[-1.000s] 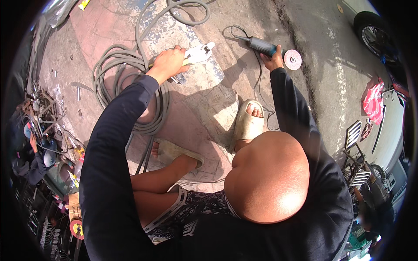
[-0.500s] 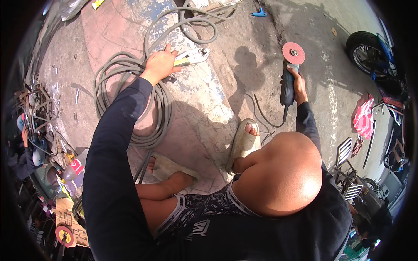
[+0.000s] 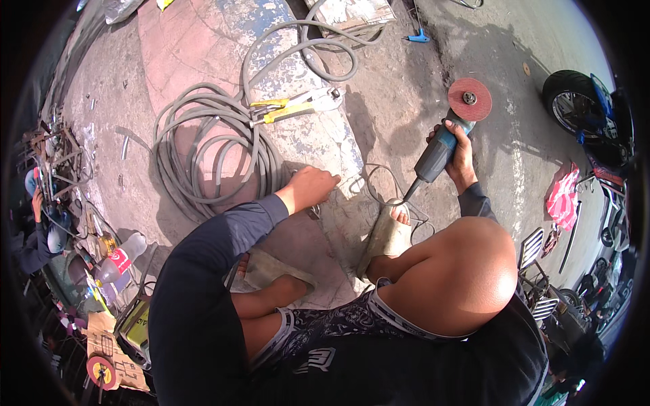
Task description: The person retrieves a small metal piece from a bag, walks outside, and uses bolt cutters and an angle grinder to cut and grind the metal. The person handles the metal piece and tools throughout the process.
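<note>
In my right hand is an angle grinder, teal and dark grey, its reddish disc facing up and a centre nut showing. Its black cord trails from the rear toward my foot. Low over the pavement between my feet and the coil, my left hand is closed; a small metallic bit shows below it, but what the fingers hold is hidden. Beyond that hand lies a coil of grey hose or cable. Pliers with yellow grips and pale metal jaws rest against the coil's far right side.
A blue-handled tool lies on the ground farther off. To the right are a motorcycle wheel and a pink-white plastic bag. On the left stand a plastic bottle and a red-yellow disc on cardboard; another person's hand is there.
My left hand has left the pliers and come nearer, closing. The grinder has tilted, its rear end swinging left and its disc shifting slightly right and nearer.
</note>
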Action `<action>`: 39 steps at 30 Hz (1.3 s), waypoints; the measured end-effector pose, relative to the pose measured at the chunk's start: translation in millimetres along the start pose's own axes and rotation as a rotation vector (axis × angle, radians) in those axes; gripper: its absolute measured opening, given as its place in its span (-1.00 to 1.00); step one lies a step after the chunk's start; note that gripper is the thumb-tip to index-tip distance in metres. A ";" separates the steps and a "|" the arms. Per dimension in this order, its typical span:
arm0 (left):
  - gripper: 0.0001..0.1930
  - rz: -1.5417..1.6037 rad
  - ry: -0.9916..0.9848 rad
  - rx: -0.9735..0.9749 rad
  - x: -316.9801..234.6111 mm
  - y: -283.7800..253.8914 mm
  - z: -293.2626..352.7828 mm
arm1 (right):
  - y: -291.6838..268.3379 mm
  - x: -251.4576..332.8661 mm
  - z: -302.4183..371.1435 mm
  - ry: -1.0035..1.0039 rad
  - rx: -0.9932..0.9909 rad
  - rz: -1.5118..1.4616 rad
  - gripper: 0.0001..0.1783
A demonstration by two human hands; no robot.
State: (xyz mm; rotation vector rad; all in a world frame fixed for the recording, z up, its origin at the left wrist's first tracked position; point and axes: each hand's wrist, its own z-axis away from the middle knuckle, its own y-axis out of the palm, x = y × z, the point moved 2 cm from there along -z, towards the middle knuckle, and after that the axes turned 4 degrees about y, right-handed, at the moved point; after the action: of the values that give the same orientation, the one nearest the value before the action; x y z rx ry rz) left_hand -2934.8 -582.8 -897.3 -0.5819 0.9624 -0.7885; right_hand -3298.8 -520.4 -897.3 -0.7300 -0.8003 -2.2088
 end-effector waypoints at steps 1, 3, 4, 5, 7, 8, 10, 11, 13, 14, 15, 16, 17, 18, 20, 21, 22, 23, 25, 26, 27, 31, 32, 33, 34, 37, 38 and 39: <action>-0.34 0.053 -0.020 -0.033 -2.1 14.5 2.5 | -1.1 -6.9 -1.3 -0.004 -0.008 -0.005 -0.58; -0.18 -0.112 -0.025 -0.179 -8.7 22.2 -4.8 | -3.3 -18.8 -3.3 0.028 -0.043 -0.001 -0.59; -0.14 0.015 0.005 -0.311 -17.0 20.3 -11.2 | -2.8 -24.3 -3.2 0.054 -0.034 0.006 -0.57; -0.10 0.125 0.003 -0.387 -26.9 15.5 -22.1 | -2.5 -28.1 -2.4 0.096 -0.078 0.019 -0.56; -0.05 0.424 -0.016 -0.481 -53.2 6.9 -54.3 | 8.2 -37.0 -2.3 0.088 -0.041 -0.063 -0.55; -0.04 0.588 0.003 -0.557 -65.9 4.8 -70.4 | 14.9 -41.5 -0.9 0.104 -0.027 -0.110 -0.56; -0.08 0.797 -0.052 -0.547 -74.9 8.1 -97.5 | 29.7 -46.1 -1.6 0.047 0.019 -0.244 -0.59; -0.10 0.928 -0.073 -0.489 -75.3 12.4 -106.0 | 33.6 -45.9 -2.4 0.019 -0.024 -0.242 -0.60; -0.15 0.899 -0.043 -0.537 -72.8 17.1 -110.2 | 39.7 -45.6 -2.8 -0.011 -0.013 -0.249 -0.62; -0.18 0.907 -0.036 -0.510 -70.2 17.9 -109.7 | 40.8 -45.7 -2.5 -0.006 -0.019 -0.253 -0.62; -0.20 0.893 -0.072 -0.401 -68.9 19.0 -105.8 | 39.6 -46.2 -2.1 0.055 -0.060 -0.265 -0.63; -0.22 0.874 -0.105 -0.297 -66.4 16.1 -103.8 | 38.8 -46.9 -1.0 0.082 -0.067 -0.251 -0.65; -0.24 0.846 -0.106 -0.261 -65.5 9.3 -102.6 | 36.2 -46.0 -0.1 0.093 -0.102 -0.236 -0.67; -0.25 0.894 -0.130 -0.217 -65.1 2.5 -99.2 | 34.8 -46.3 1.3 0.092 -0.109 -0.237 -0.68; -0.20 0.702 -0.043 -0.194 -60.8 -16.0 -96.1 | 30.6 -43.5 5.2 0.085 -0.132 -0.229 -0.69; -0.18 0.622 0.006 -0.186 -56.5 -23.9 -93.4 | 28.4 -39.4 6.7 0.045 -0.184 -0.145 -0.68; -0.05 0.433 0.034 -0.192 -45.8 -29.8 -89.8 | 25.0 -35.6 12.1 0.027 -0.244 -0.055 -0.68; 0.03 0.259 0.007 -0.399 -29.1 -36.2 -81.0 | 23.3 -30.8 16.0 0.006 -0.284 0.037 -0.68; 0.09 -0.110 -0.186 -0.605 27.0 -48.5 -66.5 | 19.2 -12.4 26.8 -0.055 -0.339 0.294 -0.66; 0.09 -0.226 -0.289 -0.445 57.1 -47.9 -56.5 | 18.5 -3.9 33.1 -0.077 -0.350 0.394 -0.65; 0.09 -0.388 -0.360 -0.445 84.8 -51.1 -45.1 | 17.9 4.2 40.2 -0.089 -0.388 0.496 -0.63; -0.21 -0.261 -0.228 -0.254 145.7 -61.8 -10.2 | 31.8 21.5 67.5 -0.075 -0.327 0.650 -0.59; -0.34 -0.074 -0.186 -0.224 155.8 -70.4 -7.9 | 36.1 24.4 74.8 -0.035 -0.295 0.711 -0.58; -0.41 0.098 -0.149 -0.228 161.7 -79.9 -8.2 | 41.5 25.2 79.6 -0.032 -0.281 0.765 -0.56; -0.44 0.186 -0.083 -0.184 166.2 -89.2 -8.2 | 44.7 25.7 84.7 0.011 -0.272 0.777 -0.55; -0.46 0.336 -0.036 -0.018 169.9 -100.6 -10.7 | 52.5 20.0 81.4 0.192 -0.156 0.801 -0.48; -0.46 0.323 -0.060 -0.033 176.1 -108.6 -15.8 | 55.0 14.1 74.6 0.176 -0.132 0.740 -0.48; -0.43 0.414 -0.145 0.018 179.1 -106.2 -16.2 | 57.1 7.4 63.3 0.139 -0.092 0.654 -0.48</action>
State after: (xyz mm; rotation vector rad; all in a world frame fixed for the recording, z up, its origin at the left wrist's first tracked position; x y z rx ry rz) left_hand -2922.6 -790.6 -914.3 -0.3989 0.9009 -0.3791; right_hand -3244.3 -512.2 -831.8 -0.7419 -0.3220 -1.6823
